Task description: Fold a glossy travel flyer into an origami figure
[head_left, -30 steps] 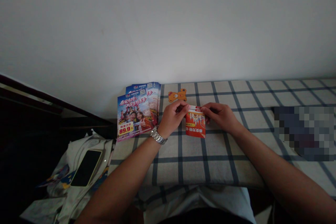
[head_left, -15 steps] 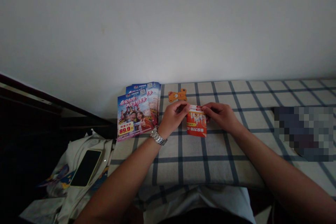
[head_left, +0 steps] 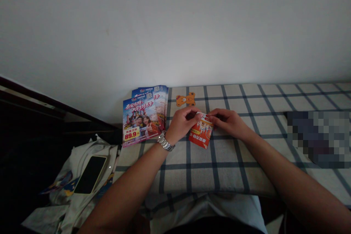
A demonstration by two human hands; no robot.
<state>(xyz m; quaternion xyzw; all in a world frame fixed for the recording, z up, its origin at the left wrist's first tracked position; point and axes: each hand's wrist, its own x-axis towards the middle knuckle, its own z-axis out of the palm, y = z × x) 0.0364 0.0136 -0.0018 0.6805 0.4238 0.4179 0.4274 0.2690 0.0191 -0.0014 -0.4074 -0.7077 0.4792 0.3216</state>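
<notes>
A person's left hand (head_left: 182,123) and right hand (head_left: 229,122) pinch the far edge of an orange-red leaflet (head_left: 201,136) over a checked tablecloth (head_left: 230,177). Leftward lie overlapping blue-and-pink flyers (head_left: 141,122) — and, lower, a smartphone (head_left: 90,174) on white fabric (head_left: 82,152).

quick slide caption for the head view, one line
A left hand and right hand pinch a small red leaflet above checked cloth, a pile of leaflets to its left.

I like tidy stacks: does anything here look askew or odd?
Yes: the front leaflet lies askew, jutting left of the pile behind it, so their edges don't align. The pixelated item at right can't be judged.
</notes>
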